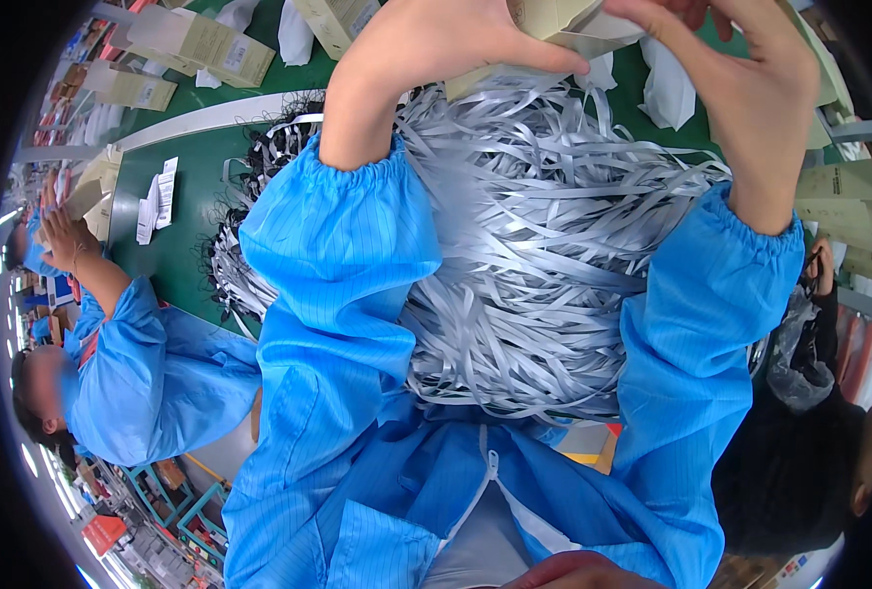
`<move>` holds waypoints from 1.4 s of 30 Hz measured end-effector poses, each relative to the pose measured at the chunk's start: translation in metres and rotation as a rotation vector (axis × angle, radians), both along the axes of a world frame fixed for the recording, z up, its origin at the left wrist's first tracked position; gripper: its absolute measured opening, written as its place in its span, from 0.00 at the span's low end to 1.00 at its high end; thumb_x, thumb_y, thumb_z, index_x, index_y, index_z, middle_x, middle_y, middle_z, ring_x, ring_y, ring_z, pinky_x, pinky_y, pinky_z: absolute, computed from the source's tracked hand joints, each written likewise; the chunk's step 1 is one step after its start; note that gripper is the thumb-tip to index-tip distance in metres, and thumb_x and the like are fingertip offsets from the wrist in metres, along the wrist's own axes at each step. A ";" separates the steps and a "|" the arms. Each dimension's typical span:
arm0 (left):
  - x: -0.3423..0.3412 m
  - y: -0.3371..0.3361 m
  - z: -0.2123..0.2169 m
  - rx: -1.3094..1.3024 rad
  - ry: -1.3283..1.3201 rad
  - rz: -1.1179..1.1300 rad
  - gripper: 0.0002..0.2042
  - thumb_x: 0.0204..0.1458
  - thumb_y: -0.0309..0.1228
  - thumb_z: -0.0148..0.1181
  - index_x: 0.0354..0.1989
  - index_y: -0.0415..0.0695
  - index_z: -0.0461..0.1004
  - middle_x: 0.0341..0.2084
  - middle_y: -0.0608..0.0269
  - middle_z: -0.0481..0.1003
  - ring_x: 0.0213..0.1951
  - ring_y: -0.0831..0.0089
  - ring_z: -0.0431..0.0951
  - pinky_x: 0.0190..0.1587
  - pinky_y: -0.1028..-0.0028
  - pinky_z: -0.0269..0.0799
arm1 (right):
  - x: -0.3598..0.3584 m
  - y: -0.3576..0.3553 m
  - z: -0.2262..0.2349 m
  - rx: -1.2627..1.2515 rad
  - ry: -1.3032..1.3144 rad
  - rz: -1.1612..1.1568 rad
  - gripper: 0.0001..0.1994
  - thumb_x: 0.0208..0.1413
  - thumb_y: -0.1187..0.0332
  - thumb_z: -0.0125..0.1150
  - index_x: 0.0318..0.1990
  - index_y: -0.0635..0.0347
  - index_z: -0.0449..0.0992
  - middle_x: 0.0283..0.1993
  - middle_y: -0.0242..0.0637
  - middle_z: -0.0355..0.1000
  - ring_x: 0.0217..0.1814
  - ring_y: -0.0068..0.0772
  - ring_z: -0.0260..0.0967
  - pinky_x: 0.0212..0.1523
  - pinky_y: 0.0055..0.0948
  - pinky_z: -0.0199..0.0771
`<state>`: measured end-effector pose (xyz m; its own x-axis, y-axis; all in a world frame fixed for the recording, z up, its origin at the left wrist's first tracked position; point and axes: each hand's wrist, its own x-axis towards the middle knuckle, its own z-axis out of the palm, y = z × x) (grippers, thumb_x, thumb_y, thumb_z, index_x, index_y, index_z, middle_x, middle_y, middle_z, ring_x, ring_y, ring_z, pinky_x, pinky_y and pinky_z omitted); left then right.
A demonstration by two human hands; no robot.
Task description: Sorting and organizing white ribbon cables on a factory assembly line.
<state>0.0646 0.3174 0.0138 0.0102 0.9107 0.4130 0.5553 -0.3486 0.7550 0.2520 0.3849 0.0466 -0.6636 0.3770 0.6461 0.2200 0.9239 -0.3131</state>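
At the top edge, a cream cardboard box (563,18) with a pale flap sits between my hands. My left hand (446,39) grips its left side, the thumb lying along the near edge. My right hand (750,74) is curled at its right side, thumb tip against the box rim; the picture's edge cuts off part of its fingers. Below my hands, between my blue sleeves, spreads a large heap of silver-grey flat straps (534,255). Their thin black cord ends (269,157) bunch on the left.
The green table (195,147) carries white paper slips (158,201), more cream boxes (225,51) and white wrapped pieces (666,88). Boxes are stacked on the right (843,196). A co-worker in blue (161,363) works at left; a person in black (789,471) is at right.
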 end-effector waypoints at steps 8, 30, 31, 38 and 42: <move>0.002 -0.001 0.001 0.054 0.028 0.056 0.56 0.34 0.26 0.77 0.73 0.51 0.44 0.32 0.61 0.66 0.37 0.68 0.70 0.44 0.70 0.69 | -0.012 0.001 -0.010 -0.199 0.362 -0.346 0.07 0.49 0.77 0.71 0.33 0.68 0.78 0.29 0.34 0.75 0.28 0.21 0.70 0.28 0.21 0.68; 0.009 0.019 -0.013 0.246 0.011 -0.030 0.56 0.30 0.18 0.74 0.73 0.51 0.48 0.34 0.61 0.65 0.36 0.68 0.67 0.43 0.72 0.67 | 0.002 -0.027 0.025 -0.354 -0.079 -0.302 0.10 0.52 0.75 0.68 0.35 0.67 0.70 0.28 0.37 0.74 0.31 0.23 0.74 0.28 0.23 0.69; 0.009 0.018 -0.013 0.250 0.017 -0.011 0.56 0.30 0.18 0.74 0.73 0.51 0.48 0.34 0.62 0.64 0.36 0.69 0.67 0.43 0.72 0.67 | 0.003 -0.027 0.027 -0.350 -0.151 -0.390 0.12 0.52 0.74 0.69 0.35 0.67 0.69 0.28 0.37 0.74 0.31 0.21 0.73 0.27 0.22 0.68; 0.011 0.021 -0.016 0.328 0.044 -0.019 0.57 0.30 0.19 0.76 0.73 0.50 0.47 0.34 0.62 0.64 0.35 0.69 0.66 0.43 0.73 0.67 | 0.003 0.004 0.000 -0.337 0.265 -0.353 0.11 0.53 0.72 0.70 0.39 0.70 0.75 0.28 0.32 0.75 0.26 0.16 0.69 0.26 0.18 0.67; 0.015 0.021 -0.015 0.279 0.028 -0.050 0.58 0.30 0.20 0.76 0.74 0.51 0.46 0.33 0.61 0.64 0.36 0.68 0.66 0.44 0.72 0.67 | 0.014 0.039 -0.013 -0.538 0.223 -0.229 0.10 0.54 0.73 0.69 0.40 0.71 0.78 0.27 0.31 0.76 0.24 0.16 0.69 0.26 0.17 0.67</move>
